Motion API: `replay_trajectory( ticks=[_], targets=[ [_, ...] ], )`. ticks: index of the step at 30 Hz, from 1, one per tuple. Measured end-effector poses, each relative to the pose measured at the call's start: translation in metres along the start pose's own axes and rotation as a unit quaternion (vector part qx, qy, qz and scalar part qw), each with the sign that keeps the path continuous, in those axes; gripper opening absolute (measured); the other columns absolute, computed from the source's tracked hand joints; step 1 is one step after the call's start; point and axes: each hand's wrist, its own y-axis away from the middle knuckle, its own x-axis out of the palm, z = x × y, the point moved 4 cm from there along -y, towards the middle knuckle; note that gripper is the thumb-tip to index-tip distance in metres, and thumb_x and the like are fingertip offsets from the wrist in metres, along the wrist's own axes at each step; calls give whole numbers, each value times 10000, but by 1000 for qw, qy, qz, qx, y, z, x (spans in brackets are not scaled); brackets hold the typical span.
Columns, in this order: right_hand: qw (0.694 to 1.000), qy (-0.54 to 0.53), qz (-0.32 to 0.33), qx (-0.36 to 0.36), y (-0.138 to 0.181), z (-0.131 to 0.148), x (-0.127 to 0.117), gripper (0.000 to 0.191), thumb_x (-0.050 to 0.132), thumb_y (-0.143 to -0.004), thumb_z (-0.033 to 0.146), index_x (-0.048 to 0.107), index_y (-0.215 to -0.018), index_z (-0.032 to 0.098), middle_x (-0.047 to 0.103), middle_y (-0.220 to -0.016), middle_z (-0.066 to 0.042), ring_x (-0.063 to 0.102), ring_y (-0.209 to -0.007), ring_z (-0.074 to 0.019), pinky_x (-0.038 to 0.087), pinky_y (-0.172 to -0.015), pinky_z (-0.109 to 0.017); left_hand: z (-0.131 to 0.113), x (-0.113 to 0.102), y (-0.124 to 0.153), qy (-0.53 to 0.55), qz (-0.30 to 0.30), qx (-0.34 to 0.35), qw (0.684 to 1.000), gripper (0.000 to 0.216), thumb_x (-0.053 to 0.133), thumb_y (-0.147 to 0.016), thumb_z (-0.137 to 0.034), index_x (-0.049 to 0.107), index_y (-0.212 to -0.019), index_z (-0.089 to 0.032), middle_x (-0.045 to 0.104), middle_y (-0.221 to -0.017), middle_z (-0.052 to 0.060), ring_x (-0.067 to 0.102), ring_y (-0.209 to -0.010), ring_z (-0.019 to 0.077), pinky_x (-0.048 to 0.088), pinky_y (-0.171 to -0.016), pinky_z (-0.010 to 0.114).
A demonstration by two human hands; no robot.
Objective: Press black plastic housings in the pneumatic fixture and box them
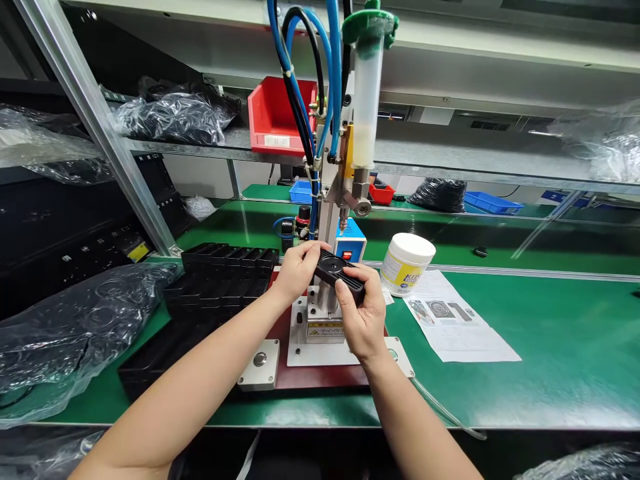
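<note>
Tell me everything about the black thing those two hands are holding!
The black part is a longish block with a circle in the middle of its upper face and narrow ridges beside it. It looks hard, plastic or coated metal. It slants, its right end lower in the picture. The left hand holds one end, the right hand the other, above a metal base. Whether it touches anything below is unclear.

"Was there glare?"
"The tabletop (pixel 565 340) shone right of the right hand (pixel 363 315); clear plastic (pixel 100 320) glinted left of the left hand (pixel 299 268)."
"And shadow?"
"It pooled below them, under the tabletop."
</note>
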Motion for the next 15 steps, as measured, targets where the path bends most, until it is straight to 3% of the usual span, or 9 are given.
replay_trajectory(
  ticks=[6, 9, 11, 15],
  targets=[
    [1000, -2, -3, -11, 14, -9, 0, 189, 562, -951, 294, 552, -1131, 236, 529, -1161, -88, 514, -1131, -257, 432, -967, -458, 5, 2, 4, -6, -4, 12, 1000, 314, 452, -891, -340, 704, -875, -154, 704, -915, 64, 627, -879, 208, 471, -831, 314],
    [999, -43, 30, -15, 9, -21, -7, 187, 574, -946, 315, 566, -1116, 239, 539, -1166, -78, 508, -1147, -254, 420, -989, -449, 3, 0, 13, -41, -28, 15, 999, 321, 435, -906, -323, 707, -897, -154, 696, -926, 69, 630, -910, 210, 466, -853, 317],
    [993, -86, 81, 19, 0, -32, -12, 186, 576, -947, 354, 582, -1095, 242, 563, -1139, -61, 529, -1113, -241, 439, -965, -416, -3, -5, 23, -90, -51, 30, 994, 330, 425, -928, -332, 703, -954, -157, 686, -972, 78, 625, -952, 213, 454, -880, 320],
    [970, -130, 162, 123, -16, -51, -17, 318, 564, -943, 482, 580, -1154, 243, 588, -1113, -54, 585, -878, -193, 518, -738, -323, -14, -9, 44, -214, -52, 40, 975, 382, 402, -970, -424, 649, -1136, -186, 663, -1090, 85, 621, -1009, 240, 450, -879, 356]
  ],
)
